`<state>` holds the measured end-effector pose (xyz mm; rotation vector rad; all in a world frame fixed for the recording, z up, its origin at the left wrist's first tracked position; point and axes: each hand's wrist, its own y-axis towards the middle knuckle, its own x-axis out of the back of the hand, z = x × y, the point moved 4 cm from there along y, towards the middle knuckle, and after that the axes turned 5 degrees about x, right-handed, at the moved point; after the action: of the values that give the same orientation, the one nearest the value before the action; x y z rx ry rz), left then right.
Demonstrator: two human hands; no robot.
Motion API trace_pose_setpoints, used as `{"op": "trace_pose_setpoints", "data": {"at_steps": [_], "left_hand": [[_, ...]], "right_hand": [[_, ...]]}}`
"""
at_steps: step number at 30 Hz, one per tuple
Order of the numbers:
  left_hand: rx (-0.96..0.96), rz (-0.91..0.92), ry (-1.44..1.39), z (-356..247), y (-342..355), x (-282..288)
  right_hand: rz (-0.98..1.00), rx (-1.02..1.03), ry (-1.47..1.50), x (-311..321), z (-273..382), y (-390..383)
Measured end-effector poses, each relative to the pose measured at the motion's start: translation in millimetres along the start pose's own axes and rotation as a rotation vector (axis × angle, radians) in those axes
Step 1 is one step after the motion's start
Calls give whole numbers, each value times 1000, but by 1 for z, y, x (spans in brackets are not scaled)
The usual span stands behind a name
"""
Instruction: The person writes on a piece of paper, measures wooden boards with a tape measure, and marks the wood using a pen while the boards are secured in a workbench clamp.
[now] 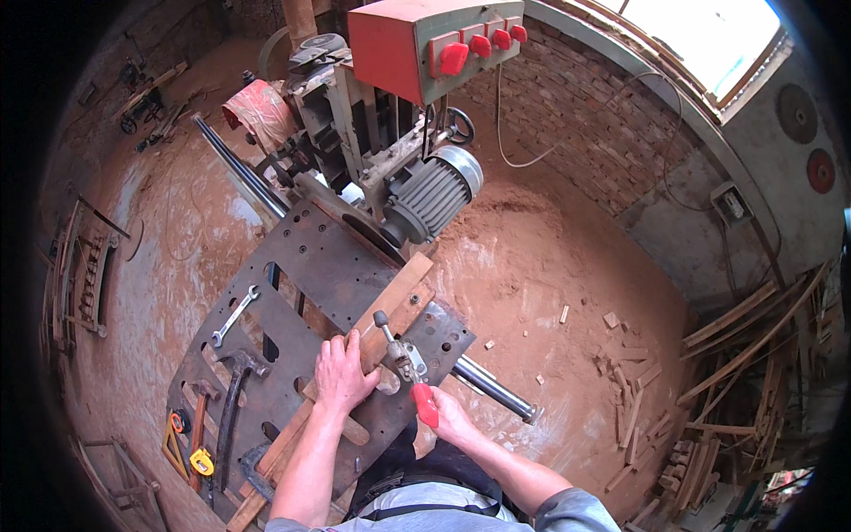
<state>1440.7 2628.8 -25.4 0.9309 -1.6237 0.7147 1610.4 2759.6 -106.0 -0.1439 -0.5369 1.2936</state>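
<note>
A long wooden strip (390,291) lies diagonally across a dark slotted metal table (292,257). My left hand (344,377) is closed over the strip, its fingers curled on the wood. Beside it, a metal toggle clamp (403,359) with a red grip is bolted near the table's right edge. My right hand (451,418) is wrapped round that red grip. The clamp's rubber-tipped spindle stands over the strip, and whether it touches the wood cannot be seen. A shorter wooden block (415,306) lies against the strip's right side.
On the table's left lie a wrench (236,316), a hammer (235,399), a smaller hammer (200,426) and a yellow tape measure (202,462). Beyond stand an electric motor (434,195) and a red switch box (417,53). Wood offcuts (634,399) litter the dusty floor at right.
</note>
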Motion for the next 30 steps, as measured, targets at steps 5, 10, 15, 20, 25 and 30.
{"op": "trace_pose_setpoints", "data": {"at_steps": [5, 10, 15, 20, 25, 30], "left_hand": [[19, 6, -3, 0, 0, 4], [25, 26, -7, 0, 0, 3], [35, 18, -66, 0, -1, 6], [162, 78, -158, 4, 1, 11], [304, 330, -284, 22, 25, -8], [251, 188, -241, 21, 37, 16]], "right_hand": [[-27, 52, 6, 0, 0, -1], [18, -65, -43, 2, 2, -3], [-111, 137, 85, 1, 0, -6], [40, -39, 83, 6, -3, -16], [107, -75, 62, 12, -3, -17], [117, -47, 41, 26, -9, -20]]}}
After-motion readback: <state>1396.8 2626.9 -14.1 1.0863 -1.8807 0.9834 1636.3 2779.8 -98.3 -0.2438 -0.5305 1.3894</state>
